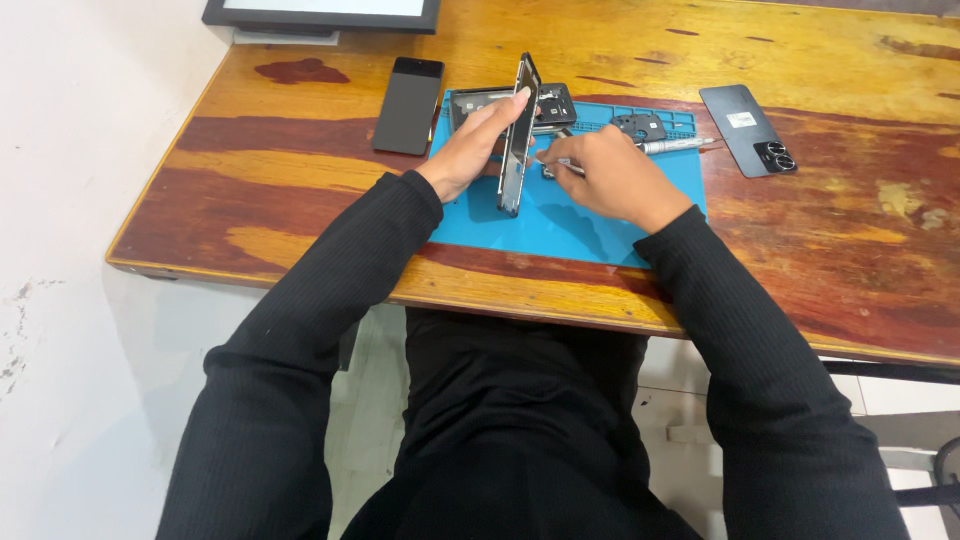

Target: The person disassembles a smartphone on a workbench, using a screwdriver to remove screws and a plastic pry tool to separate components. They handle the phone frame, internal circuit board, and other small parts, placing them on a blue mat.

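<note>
Near the upper middle of the frame, the person's left hand (pixel 470 145) stands a stripped phone body (pixel 518 135) on its edge upon the blue repair mat (pixel 560 225), fingers curled closed around its back so that the open inner side faces the other hand. That upright hold appears to steady the frame and turn its inside toward the tool. The right hand (pixel 615 178) is just beside it, fingers pinched shut on a slim metal tool (pixel 555 163), probably a small screwdriver or tweezers, whose tip points at the phone body; whether it touches cannot be told. Behind the hands, along the mat's upper edge, lie another phone frame (pixel 470 100), a dark camera-surround piece (pixel 640 126) and a silver screwdriver (pixel 675 146), kept within easy reach. Left of the mat a dark display panel (pixel 408 105) lies flat on the wooden desk (pixel 850 260), and toward the upper right a black back cover (pixel 748 130) with its camera rings lies well apart from the work. A dark-framed screen (pixel 320 14) sits at the desk's far edge, upper left.
</note>
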